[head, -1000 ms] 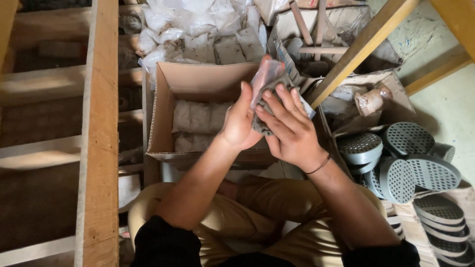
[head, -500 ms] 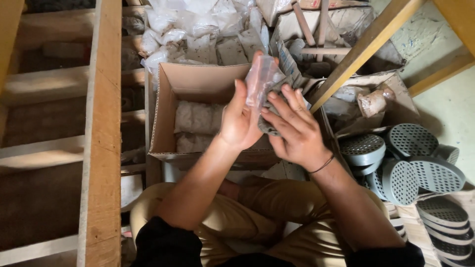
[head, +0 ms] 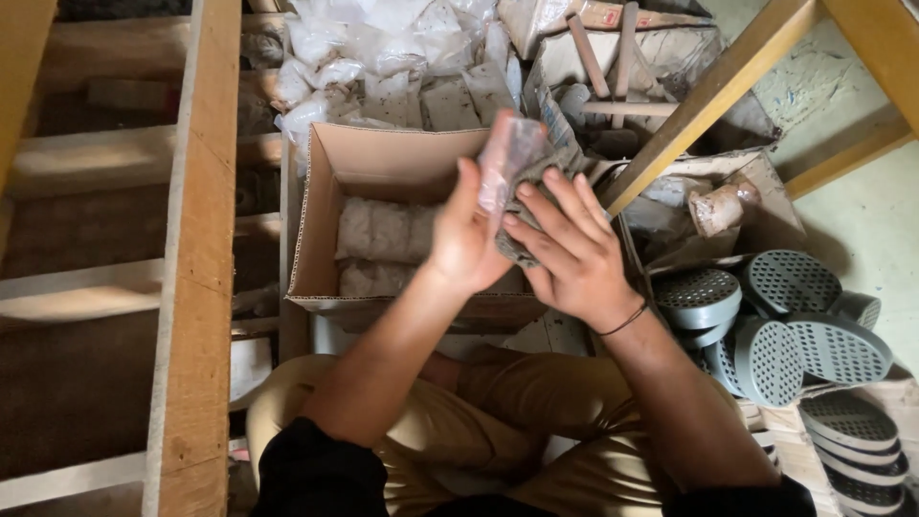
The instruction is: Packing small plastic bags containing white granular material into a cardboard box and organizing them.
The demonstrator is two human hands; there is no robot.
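Observation:
My left hand [head: 462, 239] and my right hand [head: 572, 249] are raised together over an open cardboard box [head: 383, 158]. Between them they hold a small clear plastic bag [head: 507, 158] and a grey, flat, dusty item [head: 522, 244] that sits partly inside it. The left hand pinches the bag's side. My right hand's fingers press on the grey item from the right. In the box lie whitish wrapped packets [head: 378, 230], stacked in rows.
A pile of bagged packets [head: 383, 57] lies beyond the box. Grey perforated round discs [head: 775, 325] are heaped at the right. Wooden beams [head: 191, 249] run down the left, and a slanted beam [head: 708, 91] crosses upper right. I sit cross-legged in tan trousers [head: 498, 421].
Both hands have shifted slightly up and left with the bag. The bag's top has lifted and the grey item sits a little deeper in it.

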